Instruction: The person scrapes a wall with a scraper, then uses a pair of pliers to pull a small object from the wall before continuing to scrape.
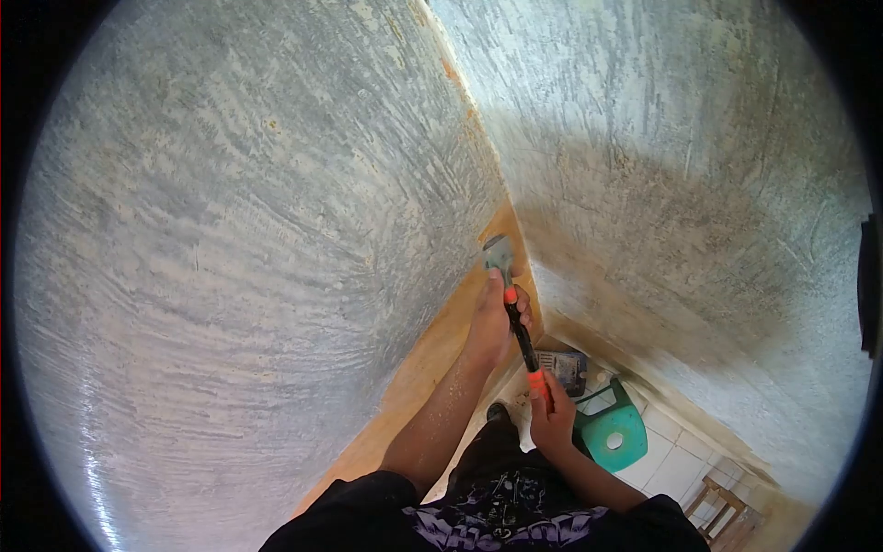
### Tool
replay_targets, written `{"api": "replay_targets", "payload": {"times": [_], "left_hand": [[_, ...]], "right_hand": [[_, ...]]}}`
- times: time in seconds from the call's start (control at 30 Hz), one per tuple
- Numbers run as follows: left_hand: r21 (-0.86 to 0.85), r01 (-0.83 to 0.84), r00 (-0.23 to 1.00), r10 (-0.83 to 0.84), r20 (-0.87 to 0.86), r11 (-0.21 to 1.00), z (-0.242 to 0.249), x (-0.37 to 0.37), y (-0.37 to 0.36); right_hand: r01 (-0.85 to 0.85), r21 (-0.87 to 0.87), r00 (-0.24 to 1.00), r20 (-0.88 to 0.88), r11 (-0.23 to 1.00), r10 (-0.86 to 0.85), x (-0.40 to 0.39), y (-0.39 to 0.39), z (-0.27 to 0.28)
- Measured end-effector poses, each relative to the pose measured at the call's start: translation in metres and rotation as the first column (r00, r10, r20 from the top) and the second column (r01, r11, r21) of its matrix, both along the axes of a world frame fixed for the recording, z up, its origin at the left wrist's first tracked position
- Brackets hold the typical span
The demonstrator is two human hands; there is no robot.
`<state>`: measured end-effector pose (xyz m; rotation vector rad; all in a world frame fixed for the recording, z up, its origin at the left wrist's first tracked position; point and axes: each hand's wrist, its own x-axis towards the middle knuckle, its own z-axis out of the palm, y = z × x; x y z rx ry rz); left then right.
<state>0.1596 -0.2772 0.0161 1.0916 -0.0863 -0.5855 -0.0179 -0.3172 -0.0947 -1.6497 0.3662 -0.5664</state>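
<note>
A long-handled scraper [522,333] with a black and orange handle and a grey head lies against the wall by the corner. My left hand [495,317] is closed round its upper part, just below the head. Lower down, my right hand [552,414] grips the orange end of the handle. The scraper's head touches an orange-yellow strip [451,317] of wall, next to the rough grey-white coated left wall [248,239].
The right wall [662,202] meets the left one in a corner. Below stand a green plastic stool [621,428], a dark tray-like object [572,373] and a small wooden stool [717,501] on a tiled floor [676,465].
</note>
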Motion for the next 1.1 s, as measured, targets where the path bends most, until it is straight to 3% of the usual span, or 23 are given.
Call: {"api": "replay_targets", "payload": {"times": [0.03,0.13,0.43,0.73,0.83,0.93,1.1], "left_hand": [[-0.036,-0.004,1.0,0.003,-0.016,0.999,-0.001,-0.003,0.001],[-0.098,-0.077,0.997,0.074,-0.038,0.992,-0.016,-0.008,0.003],[-0.087,-0.168,0.985,0.171,0.027,0.982,-0.044,0.001,0.007],[0.003,-0.168,0.986,0.168,-0.004,0.986,-0.04,0.005,0.001],[-0.088,-0.164,0.985,0.168,0.03,0.982,-0.04,0.012,-0.008],[-0.055,-0.202,0.979,0.203,0.014,0.978,-0.043,0.01,-0.007],[-0.022,-0.2,0.979,0.2,0.022,0.98,-0.038,0.009,-0.009]], "right_hand": [[0.097,-0.284,0.994,0.083,0.954,-0.077,0.002,-0.003,-0.008],[0.018,-0.173,1.0,-0.013,0.985,-0.021,0.004,-0.008,-0.011],[-0.048,-0.33,0.995,0.071,0.943,0.076,0.024,-0.011,-0.031],[-0.074,-0.144,0.996,0.045,0.987,0.081,0.019,-0.006,-0.019],[-0.086,-0.171,0.996,0.002,0.982,0.088,0.026,-0.016,-0.02],[-0.068,-0.207,0.995,0.054,0.976,0.081,0.024,-0.017,-0.02],[-0.108,-0.178,0.994,-0.009,0.978,0.108,0.022,-0.021,-0.015]]}}
